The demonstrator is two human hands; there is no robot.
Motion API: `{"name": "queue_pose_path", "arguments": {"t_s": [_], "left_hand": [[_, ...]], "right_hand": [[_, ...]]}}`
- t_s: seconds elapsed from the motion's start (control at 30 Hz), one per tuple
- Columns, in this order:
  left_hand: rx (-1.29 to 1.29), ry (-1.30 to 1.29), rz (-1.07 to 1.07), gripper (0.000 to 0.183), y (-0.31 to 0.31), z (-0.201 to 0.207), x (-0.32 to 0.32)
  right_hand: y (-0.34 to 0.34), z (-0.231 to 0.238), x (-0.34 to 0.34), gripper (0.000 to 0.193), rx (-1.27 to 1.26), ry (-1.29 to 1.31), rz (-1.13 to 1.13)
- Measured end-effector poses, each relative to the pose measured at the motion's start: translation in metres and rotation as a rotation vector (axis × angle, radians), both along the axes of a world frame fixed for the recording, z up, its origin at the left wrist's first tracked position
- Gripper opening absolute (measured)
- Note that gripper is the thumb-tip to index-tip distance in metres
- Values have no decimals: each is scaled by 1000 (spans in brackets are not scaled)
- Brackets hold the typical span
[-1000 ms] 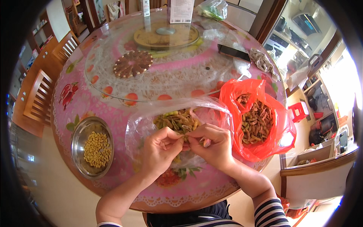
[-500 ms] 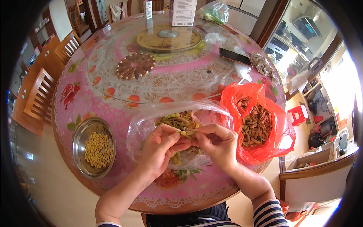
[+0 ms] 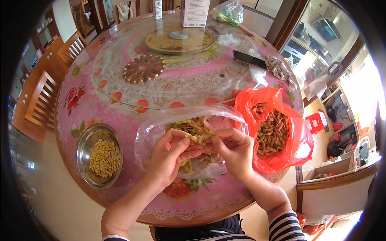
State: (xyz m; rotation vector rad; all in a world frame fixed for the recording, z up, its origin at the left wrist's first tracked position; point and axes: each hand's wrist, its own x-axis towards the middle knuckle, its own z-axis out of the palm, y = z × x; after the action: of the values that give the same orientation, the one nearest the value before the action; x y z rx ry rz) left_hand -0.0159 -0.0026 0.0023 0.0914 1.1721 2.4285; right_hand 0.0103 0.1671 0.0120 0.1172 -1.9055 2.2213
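Note:
Between my two hands a split, yellowish bean pod [image 3: 197,139] is stretched above a clear plastic bag. My left hand [image 3: 171,152] pinches its left end, and my right hand [image 3: 233,150] grips the right end between thumb and fingers. Beneath them the clear bag [image 3: 149,132] lies spread open with greenish-brown pods and husks [image 3: 191,125] in it. On the right a red plastic bag [image 3: 295,134] stands open, full of brown pods [image 3: 272,134]. A steel bowl [image 3: 83,160] on the left holds shelled yellow beans [image 3: 104,158].
The round table [image 3: 132,197] has a patterned pink cover and a glass turntable. Farther back are a wooden trivet [image 3: 144,69], a phone [image 3: 249,60], a crumpled cloth [image 3: 279,68], a white box [image 3: 195,13] and a bag of green vegetables [image 3: 227,14]. Wooden chairs [image 3: 41,98] stand at left.
My hands have moved slightly apart, and the pod between them is stretched wider and tilted down to the right. The bags and bowl stay where they were.

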Motion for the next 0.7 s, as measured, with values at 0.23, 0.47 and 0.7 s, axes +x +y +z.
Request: {"name": "queue_pose_path", "arguments": {"t_s": [0.23,0.47,0.7], "left_hand": [[-83,61,-10,26,1,6,4],[-267,283,-34,18,1,3,9],[-37,109,-33,7,2,-2,4]], "right_hand": [[2,-7,0,10,432,131,-95],[1,-7,-1,10,413,251,-105],[0,-10,1,10,174,79,-56]]}}
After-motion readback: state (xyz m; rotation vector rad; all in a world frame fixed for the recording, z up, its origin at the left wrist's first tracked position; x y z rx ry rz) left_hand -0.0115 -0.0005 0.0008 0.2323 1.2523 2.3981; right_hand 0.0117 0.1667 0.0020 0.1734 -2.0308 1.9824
